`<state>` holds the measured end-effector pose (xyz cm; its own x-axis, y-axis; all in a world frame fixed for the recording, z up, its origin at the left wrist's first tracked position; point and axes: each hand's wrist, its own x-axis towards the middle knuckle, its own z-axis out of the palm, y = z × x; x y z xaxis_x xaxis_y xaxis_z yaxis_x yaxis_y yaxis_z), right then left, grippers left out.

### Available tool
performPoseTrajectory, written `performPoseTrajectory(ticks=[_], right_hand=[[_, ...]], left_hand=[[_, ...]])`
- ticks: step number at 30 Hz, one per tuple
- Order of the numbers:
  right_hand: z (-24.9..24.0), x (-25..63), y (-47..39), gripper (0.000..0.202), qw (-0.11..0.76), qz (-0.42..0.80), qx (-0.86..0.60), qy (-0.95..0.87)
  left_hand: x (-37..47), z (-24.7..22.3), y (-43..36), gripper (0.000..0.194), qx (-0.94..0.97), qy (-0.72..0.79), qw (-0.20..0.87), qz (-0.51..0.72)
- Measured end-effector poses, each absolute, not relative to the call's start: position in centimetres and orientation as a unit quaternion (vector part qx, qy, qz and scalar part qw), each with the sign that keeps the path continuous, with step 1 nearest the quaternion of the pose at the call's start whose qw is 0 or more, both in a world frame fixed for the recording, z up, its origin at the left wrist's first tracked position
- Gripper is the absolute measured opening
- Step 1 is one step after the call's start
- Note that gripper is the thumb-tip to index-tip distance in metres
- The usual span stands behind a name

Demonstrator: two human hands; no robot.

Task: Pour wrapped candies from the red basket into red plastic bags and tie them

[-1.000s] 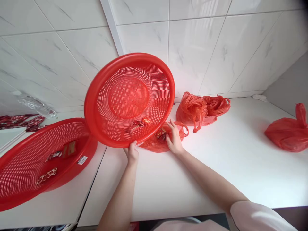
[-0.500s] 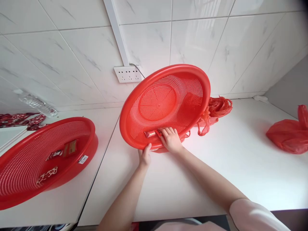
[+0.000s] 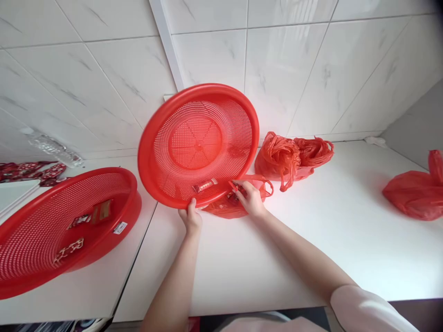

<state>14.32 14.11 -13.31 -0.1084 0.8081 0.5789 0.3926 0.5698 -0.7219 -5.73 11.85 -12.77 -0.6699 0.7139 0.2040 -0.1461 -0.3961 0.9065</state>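
My left hand (image 3: pixel 191 220) is closed on the lower rim of a round red plastic mesh basket (image 3: pixel 147 152), holding it tilted up with its inside facing me. One small red-and-white wrapped snack (image 3: pixel 205 185) lies inside on the lower wall. My right hand (image 3: pixel 252 199) is pinched on a small red wrapped packet (image 3: pixel 233 186), largely hidden by the fingers, just outside the basket's lower right rim. Right below it, a red plastic bag (image 3: pixel 226 210) lies on the white table, partly under the basket, with dark wrapped pieces showing near the fingers.
Another red mesh basket (image 3: pixel 128 203) stands at the left with several wrapped packets in it. Behind my right hand sit bunched red plastic bags (image 3: pixel 277 159). A tied red bag (image 3: pixel 411 196) is at the far right. A clear plastic bottle (image 3: pixel 55 148) lies by the tiled wall.
The basket has moved left with my left hand, uncovering the bags behind it. My right hand has come out of the basket to the bag, carrying a packet; one snack stays inside.
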Motion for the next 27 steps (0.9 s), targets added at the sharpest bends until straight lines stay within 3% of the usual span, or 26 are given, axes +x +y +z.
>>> performPoseTrajectory(ticks=[3, 7, 12, 17, 23, 27], right_hand=[[-13.9, 14.2, 14.2, 0.042, 0.488, 0.203, -0.393, -0.752], [-14.4, 14.0, 14.1, 0.036, 0.452, 0.185, -0.377, -0.787], [-14.1, 13.9, 13.7, 0.039, 0.473, 0.135, -0.388, -0.779], [-13.3, 14.1, 12.9, 0.034, 0.499, 0.021, -0.37, -0.783], [-12.1, 12.7, 12.3, 0.04, 0.382, -0.003, -0.38, -0.842], [-12.7, 12.4, 12.9, 0.036, 0.359, 0.054, -0.423, -0.83]], left_hand=[[-6.1, -11.8, 11.9, 0.043, 0.279, 0.481, 0.289, 0.78], [-6.5, -11.0, 11.9, 0.047, 0.269, 0.488, 0.28, 0.782], [-6.8, -11.2, 12.1, 0.051, 0.238, 0.479, 0.287, 0.795], [-5.7, -11.9, 11.9, 0.039, 0.21, 0.472, 0.302, 0.801], [-2.5, -12.4, 9.9, 0.036, 0.301, 0.467, 0.442, 0.704], [-1.8, -12.9, 9.0, 0.038, 0.338, 0.476, 0.452, 0.674]])
